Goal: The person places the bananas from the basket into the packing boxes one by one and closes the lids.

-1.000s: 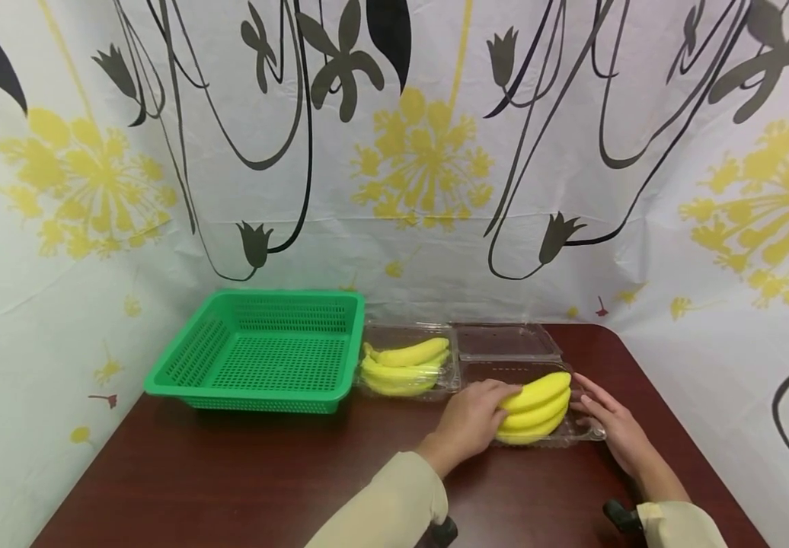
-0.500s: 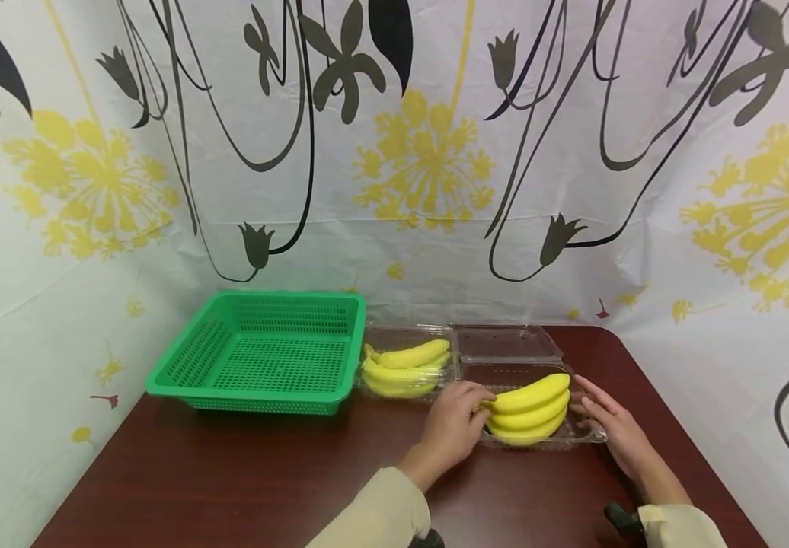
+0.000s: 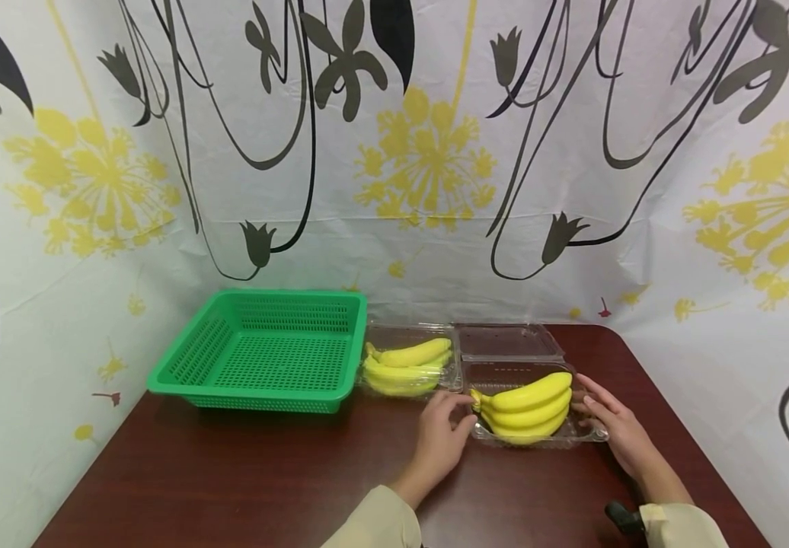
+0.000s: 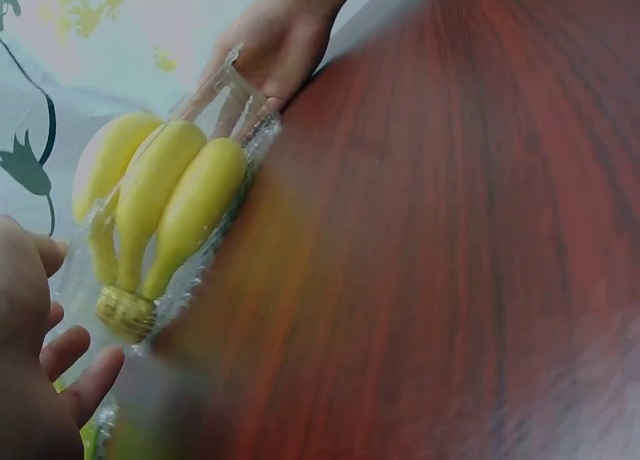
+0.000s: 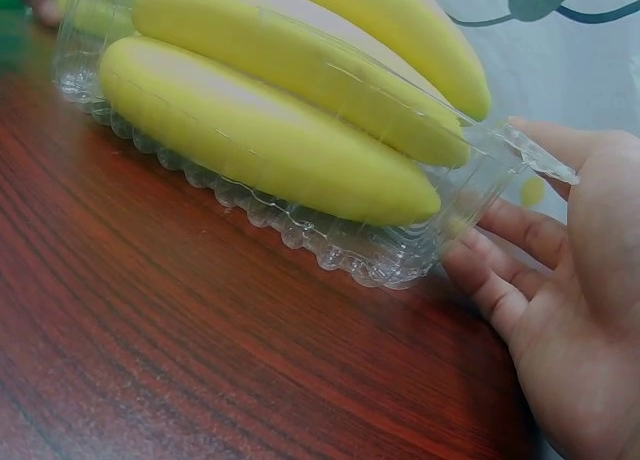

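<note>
A bunch of yellow bananas point(image 3: 528, 409) lies in a clear plastic clamshell box point(image 3: 504, 373), its lid point(image 3: 507, 342) folded back behind it. The stem end points left, toward my left hand point(image 3: 439, 435). That hand is beside the box's left end, fingers apart and loosely bent around nothing; in the left wrist view its fingertips point(image 4: 105, 365) are close to the stem. My right hand point(image 3: 624, 430) touches the right end of the box with extended fingers. In the right wrist view, its fingers point(image 5: 500, 290) lie against the clear end wall, below the rim.
Left of the open box stands another clear box point(image 3: 384, 335) with yellow bananas point(image 3: 408, 369) inside. Beside it, farther left, is a green plastic basket point(image 3: 264, 399) with slotted walls. Everything sits on a dark red-brown table point(image 3: 264, 472) against a patterned cloth backdrop point(image 3: 429, 259).
The bananas have shifted slightly left and settled in the box. My left hand has let go of them and drawn back left, exposing the stem. My right hand has stayed at the box's right end.
</note>
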### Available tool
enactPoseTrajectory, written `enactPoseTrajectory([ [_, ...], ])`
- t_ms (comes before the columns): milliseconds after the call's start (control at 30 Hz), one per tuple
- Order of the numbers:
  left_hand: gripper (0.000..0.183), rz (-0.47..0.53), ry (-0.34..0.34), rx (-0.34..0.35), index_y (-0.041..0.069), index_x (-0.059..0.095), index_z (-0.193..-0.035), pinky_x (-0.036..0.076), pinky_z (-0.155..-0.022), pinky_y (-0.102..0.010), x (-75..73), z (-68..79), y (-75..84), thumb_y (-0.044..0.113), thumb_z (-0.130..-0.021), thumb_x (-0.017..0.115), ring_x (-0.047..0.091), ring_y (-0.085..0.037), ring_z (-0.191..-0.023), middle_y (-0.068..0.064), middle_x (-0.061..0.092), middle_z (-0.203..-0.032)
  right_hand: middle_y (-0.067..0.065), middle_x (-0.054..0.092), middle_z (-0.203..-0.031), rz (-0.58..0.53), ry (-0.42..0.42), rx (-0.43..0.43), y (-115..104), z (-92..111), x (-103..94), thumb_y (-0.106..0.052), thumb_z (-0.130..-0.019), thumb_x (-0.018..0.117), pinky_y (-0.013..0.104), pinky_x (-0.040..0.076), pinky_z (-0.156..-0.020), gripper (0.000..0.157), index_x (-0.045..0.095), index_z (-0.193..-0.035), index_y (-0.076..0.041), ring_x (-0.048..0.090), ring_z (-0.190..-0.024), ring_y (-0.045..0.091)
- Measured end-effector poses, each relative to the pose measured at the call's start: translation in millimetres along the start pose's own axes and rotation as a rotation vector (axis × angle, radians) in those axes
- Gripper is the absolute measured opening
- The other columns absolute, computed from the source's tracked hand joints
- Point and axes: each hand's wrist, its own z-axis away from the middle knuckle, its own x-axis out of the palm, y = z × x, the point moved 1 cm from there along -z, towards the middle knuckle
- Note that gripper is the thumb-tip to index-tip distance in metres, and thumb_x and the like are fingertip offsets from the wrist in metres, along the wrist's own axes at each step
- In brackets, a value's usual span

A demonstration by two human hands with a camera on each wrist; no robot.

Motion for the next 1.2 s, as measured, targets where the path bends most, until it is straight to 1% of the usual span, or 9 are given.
enactPoseTrajectory([
  [200, 0.032, 0.224, -0.024, -0.171, 0.01, 0.057, -0.108, 0.047, -0.061, -0.02, 6.0, 6.7, -5.1, 0.018, -0.078, 0.065, 0.056, -0.006, -0.078, 0.0, 0.056, -0.101, 0.002, 0.046, -0.117, 0.008, 0.007, -0.006, -0.3, -1.8, 1.1, -0.025, -0.094, 0.035, 0.03, 0.047, -0.071, 0.048, 0.018, -0.139, -0.019, 0.048, -0.105, 0.02],
  [433, 0.046, 0.428, -0.061, -0.269, 0.009, 0.049, -0.117, 0.047, -0.066, -0.024, 6.0, 10.5, -2.3, 0.018, -0.076, 0.067, 0.056, -0.02, -0.087, -0.011, 0.054, -0.11, 0.008, 0.044, -0.118, 0.002, -0.009, -0.007, 0.7, -6.1, -1.0, -0.025, -0.094, 0.036, 0.031, 0.047, -0.072, 0.048, 0.019, -0.139, -0.019, 0.049, -0.104, 0.018],
  [567, 0.055, 0.489, -0.086, -0.279, 0.007, 0.045, -0.121, 0.047, -0.068, -0.024, 2.6, 11.6, 9.0, 0.013, -0.072, 0.07, 0.054, -0.029, -0.091, -0.015, 0.052, -0.11, 0.004, 0.046, -0.114, 0.022, 0.009, -0.001, -3.4, -5.9, -7.6, -0.025, -0.093, 0.038, 0.033, 0.048, -0.069, 0.049, 0.02, -0.138, -0.019, 0.052, -0.1, 0.018],
  [733, 0.059, 0.501, -0.102, -0.272, 0.007, 0.044, -0.122, 0.047, -0.069, -0.023, 2.1, 12.2, 15.7, 0.013, -0.07, 0.071, 0.053, -0.029, -0.092, -0.016, 0.052, -0.111, -0.003, 0.049, -0.108, 0.087, 0.046, -0.014, -14.3, -13.0, -15.7, -0.027, -0.092, 0.04, 0.034, 0.049, -0.063, 0.053, 0.017, -0.139, -0.025, 0.055, -0.09, 0.014],
  [800, 0.06, 0.509, -0.111, -0.259, 0.006, 0.043, -0.122, 0.047, -0.07, -0.023, 1.5, 12.4, 15.2, 0.012, -0.07, 0.072, 0.052, -0.029, -0.094, -0.017, 0.051, -0.111, -0.001, 0.049, -0.107, 0.129, 0.073, -0.02, -18.2, -19.2, -17.4, -0.03, -0.092, 0.04, 0.032, 0.048, -0.061, 0.053, 0.017, -0.139, -0.026, 0.055, -0.088, 0.01],
  [900, 0.059, 0.507, -0.111, -0.238, 0.004, 0.043, -0.122, 0.047, -0.071, -0.024, -1.1, 13.0, 12.0, 0.01, -0.07, 0.071, 0.052, -0.03, -0.094, -0.018, 0.052, -0.111, 0.009, 0.047, -0.113, 0.169, 0.105, 0.003, -22.7, -31.2, -17.2, -0.037, -0.091, 0.037, 0.028, 0.048, -0.063, 0.053, 0.016, -0.139, -0.025, 0.052, -0.092, 0.007],
  [1033, 0.056, 0.501, -0.109, -0.227, 0.002, 0.044, -0.121, 0.047, -0.072, -0.026, -6.0, 14.0, 7.3, 0.008, -0.071, 0.07, 0.053, -0.03, -0.094, -0.019, 0.053, -0.11, 0.022, 0.034, -0.128, 0.149, 0.117, 0.096, -27.4, -47.1, -13.9, -0.048, -0.089, 0.029, 0.029, 0.044, -0.074, 0.06, 0.011, -0.14, -0.021, 0.044, -0.108, 0.022],
  [1133, 0.056, 0.512, -0.118, -0.23, 0.001, 0.045, -0.121, 0.047, -0.072, -0.025, -7.5, 13.9, 5.1, 0.007, -0.071, 0.07, 0.053, -0.03, -0.094, -0.019, 0.053, -0.11, 0.026, 0.023, -0.134, 0.074, 0.109, 0.164, -30.7, -55.9, -12.5, -0.053, -0.088, 0.024, 0.041, 0.036, -0.085, 0.067, 0.003, -0.14, -0.016, 0.03, -0.117, 0.036],
  [1200, 0.056, 0.518, -0.127, -0.233, 0.001, 0.045, -0.121, 0.047, -0.072, -0.025, -7.7, 13.9, 4.1, 0.007, -0.071, 0.069, 0.053, -0.03, -0.093, -0.019, 0.053, -0.11, 0.026, 0.016, -0.136, 0.002, 0.1, 0.193, -32.6, -59.9, -11.6, -0.054, -0.088, 0.023, 0.05, 0.028, -0.091, 0.069, -0.001, -0.14, -0.014, 0.021, -0.12, 0.039],
])
